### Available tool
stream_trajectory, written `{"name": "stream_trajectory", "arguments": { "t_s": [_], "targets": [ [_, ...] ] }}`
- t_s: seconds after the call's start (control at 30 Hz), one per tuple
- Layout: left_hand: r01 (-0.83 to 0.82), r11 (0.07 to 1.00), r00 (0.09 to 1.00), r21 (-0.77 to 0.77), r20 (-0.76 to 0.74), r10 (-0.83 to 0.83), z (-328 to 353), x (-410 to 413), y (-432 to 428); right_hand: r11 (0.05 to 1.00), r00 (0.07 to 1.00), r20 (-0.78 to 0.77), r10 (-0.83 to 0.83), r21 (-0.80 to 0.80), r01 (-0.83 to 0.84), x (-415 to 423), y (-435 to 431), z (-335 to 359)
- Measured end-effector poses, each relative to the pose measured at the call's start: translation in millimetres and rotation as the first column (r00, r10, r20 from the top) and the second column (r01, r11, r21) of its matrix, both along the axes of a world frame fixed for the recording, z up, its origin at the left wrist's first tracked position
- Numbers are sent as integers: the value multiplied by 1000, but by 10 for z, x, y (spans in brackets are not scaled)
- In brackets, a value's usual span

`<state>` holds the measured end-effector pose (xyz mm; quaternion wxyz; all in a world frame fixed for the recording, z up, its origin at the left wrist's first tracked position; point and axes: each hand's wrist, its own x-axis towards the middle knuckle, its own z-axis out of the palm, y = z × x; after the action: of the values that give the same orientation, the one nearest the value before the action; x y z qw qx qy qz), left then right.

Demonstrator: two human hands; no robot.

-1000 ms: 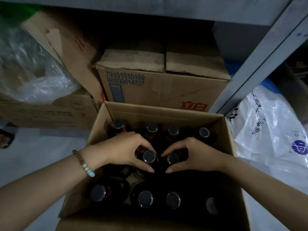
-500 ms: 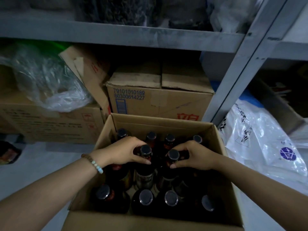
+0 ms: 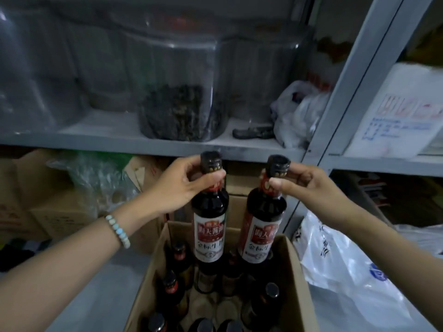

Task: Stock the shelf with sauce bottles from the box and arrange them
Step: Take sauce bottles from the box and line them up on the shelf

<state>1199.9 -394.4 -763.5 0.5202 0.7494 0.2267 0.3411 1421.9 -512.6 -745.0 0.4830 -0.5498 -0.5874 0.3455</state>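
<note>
Two dark sauce bottles with red and white labels hang upright above the open cardboard box. My left hand grips the neck of the left sauce bottle. My right hand pinches the neck of the right sauce bottle. Both caps reach the front edge of the grey metal shelf. Several more bottles stand in the box below.
On the shelf stand a clear jar with dark dried contents and a crumpled white bag. A grey upright post rises at the right. Cardboard boxes sit under the shelf, and a white plastic sack lies right of the box.
Both hands have lifted their bottles out of the box up to shelf height. My view has tilted up, showing the shelf and its jar.
</note>
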Motion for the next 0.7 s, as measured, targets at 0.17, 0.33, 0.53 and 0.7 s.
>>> {"name": "stream_trajectory", "arguments": {
  "t_s": [0.17, 0.33, 0.53, 0.7],
  "targets": [
    [-67, 998, 988, -18, 139, 69, 1385, 22, -50, 991, 997, -39, -72, 114, 76, -160, -22, 1421],
    [-106, 994, 968, -34, 225, 111, 3076, -44, -238, 981, 995, -71, -71, 173, 82, -406, -123, 3078],
    [-102, 994, 953, -42, 283, 110, 5084, -235, -518, 965, 990, -141, -28, 255, 64, -762, -240, 5054],
    [-178, 984, 940, 15, 297, 166, 6588, -624, -623, 947, 982, -187, 1, 316, 59, -1062, -272, 6499]
  ]
}}
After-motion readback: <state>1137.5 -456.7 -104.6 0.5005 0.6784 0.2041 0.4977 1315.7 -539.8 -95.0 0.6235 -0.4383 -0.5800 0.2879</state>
